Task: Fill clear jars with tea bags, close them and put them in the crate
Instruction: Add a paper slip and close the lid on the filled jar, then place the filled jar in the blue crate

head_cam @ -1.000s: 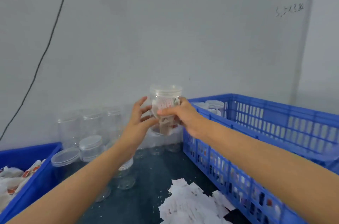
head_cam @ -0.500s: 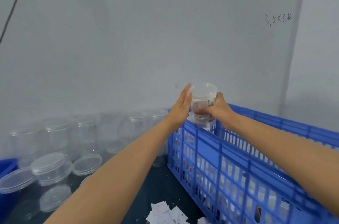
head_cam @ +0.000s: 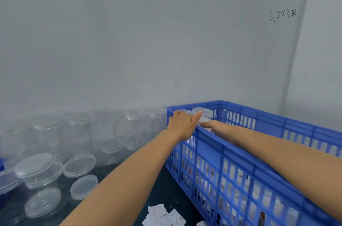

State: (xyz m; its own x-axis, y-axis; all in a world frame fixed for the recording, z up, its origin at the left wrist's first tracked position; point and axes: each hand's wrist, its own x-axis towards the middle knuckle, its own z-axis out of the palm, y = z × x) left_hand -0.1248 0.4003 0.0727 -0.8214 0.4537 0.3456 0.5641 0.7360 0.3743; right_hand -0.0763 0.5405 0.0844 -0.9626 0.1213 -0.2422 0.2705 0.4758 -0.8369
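Reaching into one blue crate [head_cam: 240,153], two hands: left hand [head_cam: 182,124], right hand [head_cam: 205,124].

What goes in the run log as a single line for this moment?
phase: crating jar | left hand: on blue crate rim | right hand: inside crate, hidden | lidded jars: far corner of crate | empty jars: on table

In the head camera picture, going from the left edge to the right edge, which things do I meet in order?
Loose clear lids → empty clear jars → left hand on the crate's corner → blue crate.
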